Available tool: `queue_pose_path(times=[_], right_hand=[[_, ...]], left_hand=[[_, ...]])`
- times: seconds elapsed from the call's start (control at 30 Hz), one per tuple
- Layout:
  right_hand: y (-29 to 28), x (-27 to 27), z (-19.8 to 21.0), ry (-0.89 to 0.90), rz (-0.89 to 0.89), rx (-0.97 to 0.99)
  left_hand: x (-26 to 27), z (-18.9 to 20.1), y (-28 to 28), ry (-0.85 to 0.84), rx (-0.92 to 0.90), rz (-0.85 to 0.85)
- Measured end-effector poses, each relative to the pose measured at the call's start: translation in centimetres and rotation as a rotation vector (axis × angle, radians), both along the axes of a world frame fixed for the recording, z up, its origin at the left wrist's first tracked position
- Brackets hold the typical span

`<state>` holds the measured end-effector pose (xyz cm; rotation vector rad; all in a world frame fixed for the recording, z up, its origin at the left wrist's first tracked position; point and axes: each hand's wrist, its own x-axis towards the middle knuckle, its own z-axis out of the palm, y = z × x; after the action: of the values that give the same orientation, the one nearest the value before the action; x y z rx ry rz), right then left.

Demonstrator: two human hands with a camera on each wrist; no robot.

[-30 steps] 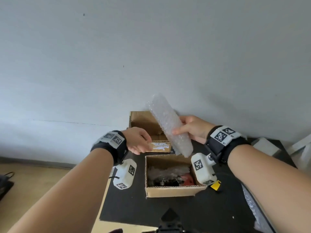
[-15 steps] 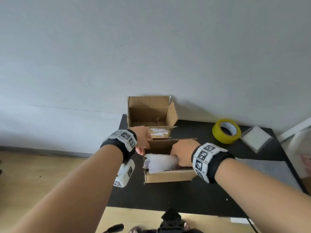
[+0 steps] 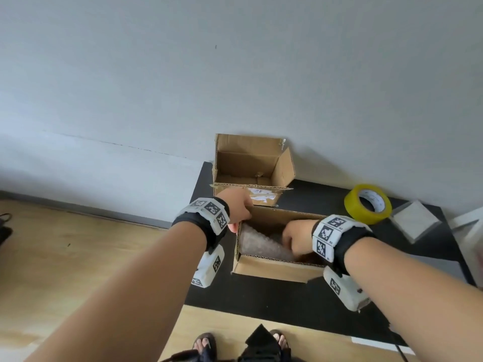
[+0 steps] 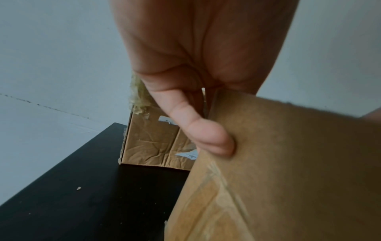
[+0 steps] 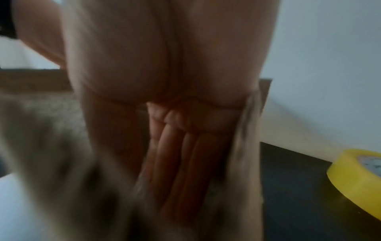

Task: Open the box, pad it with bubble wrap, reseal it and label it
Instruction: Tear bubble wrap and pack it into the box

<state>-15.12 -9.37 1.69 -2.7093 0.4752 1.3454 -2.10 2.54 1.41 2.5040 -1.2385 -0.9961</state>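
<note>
The open cardboard box (image 3: 274,270) stands on the black table (image 3: 261,299) in front of me. Bubble wrap (image 3: 257,244) lies inside it, filling the left part. My left hand (image 3: 236,212) grips the box's far-left flap (image 4: 288,163), with the thumb (image 4: 206,135) pressed on the cardboard. My right hand (image 3: 294,237) is down inside the box on the bubble wrap. In the blurred right wrist view its fingers (image 5: 185,154) point straight down beside the box's right wall (image 5: 249,146). The items under the wrap are hidden.
A second open, empty box (image 3: 251,165) stands against the wall just behind the first. A yellow tape roll (image 3: 368,203) and a white flat pad (image 3: 415,220) lie at the right rear. Wooden floor lies to the left of the table.
One second ago my right hand held the bubble wrap roll above the box. It has gone into the box and the hand has sunk deeper after it. The left hand stayed on the flap.
</note>
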Motion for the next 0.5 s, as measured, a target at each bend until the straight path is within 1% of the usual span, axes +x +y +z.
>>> queue_pose_path(times=[0.1,0.13,0.23,0.3,0.37,0.4,0.5], right_hand=[[0.0,-0.2,0.7,0.096,0.048,0.035],[0.1,-0.4,0.4,0.091,0.021,0.04],[0.4,-0.5,0.0,0.058,0.027,0.047],[0.3,-0.5,0.5,0.103,-0.008,0.074],[0.2,-0.3,0.9,0.087,-0.086,0.135],[0.2,-0.1,0.9,0.075,-0.095,0.123],[0.1,0.3,1.2,0.099,0.049,-0.04]], left_hand=[[-0.1,-0.2,-0.5,-0.009,-0.003,0.011],[-0.1,-0.3,-0.6,-0.02,0.002,0.01],[-0.3,-0.5,-0.9,-0.057,0.015,0.012],[-0.3,-0.5,-1.2,-0.073,0.028,0.015],[-0.4,-0.4,-1.3,-0.089,0.036,0.022],[-0.5,-0.4,-1.4,-0.091,0.034,0.032],[-1.0,-0.5,-1.7,-0.086,0.018,0.061]])
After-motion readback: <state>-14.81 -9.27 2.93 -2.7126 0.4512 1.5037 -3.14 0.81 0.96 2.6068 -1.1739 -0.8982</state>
